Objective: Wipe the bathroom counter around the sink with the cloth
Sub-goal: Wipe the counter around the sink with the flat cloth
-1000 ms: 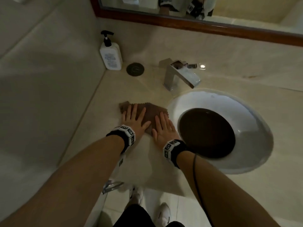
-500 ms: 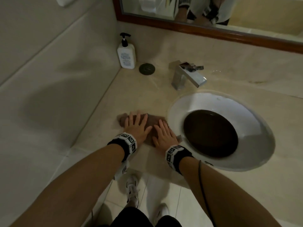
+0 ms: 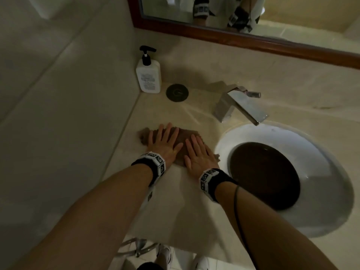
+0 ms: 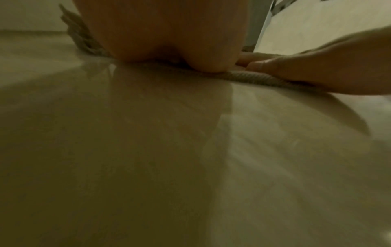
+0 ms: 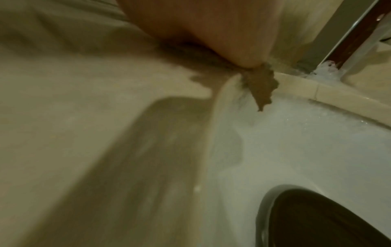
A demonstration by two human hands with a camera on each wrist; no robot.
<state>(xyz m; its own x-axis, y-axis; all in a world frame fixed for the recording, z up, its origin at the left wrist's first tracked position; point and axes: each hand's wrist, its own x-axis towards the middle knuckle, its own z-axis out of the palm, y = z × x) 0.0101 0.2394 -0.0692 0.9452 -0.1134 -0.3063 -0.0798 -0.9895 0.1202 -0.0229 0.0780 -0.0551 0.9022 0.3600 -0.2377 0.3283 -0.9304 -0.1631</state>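
Observation:
A brown cloth [image 3: 185, 135] lies flat on the beige counter [image 3: 175, 201], left of the white sink [image 3: 272, 133]. My left hand [image 3: 164, 140] and right hand [image 3: 196, 152] press on it side by side, fingers straight and spread. In the left wrist view the heel of my left hand [image 4: 160, 33] sits on the cloth [image 4: 249, 77], with the right hand's fingers [image 4: 317, 70] beside it. The right wrist view shows my right hand [image 5: 211, 30] pinning the cloth, whose corner [image 5: 262, 83] hangs over the sink rim [image 5: 296, 93].
A chrome faucet [image 3: 239, 106] stands behind the sink. A white pump bottle [image 3: 149, 75] and a dark round disc [image 3: 177, 92] sit in the back left corner by the tiled wall. A wood-framed mirror [image 3: 233, 38] runs along the back. The counter's front edge lies under my forearms.
Both flat hands slid the cloth toward me, then back toward the wall. The head camera also shifted, showing more of the mirror.

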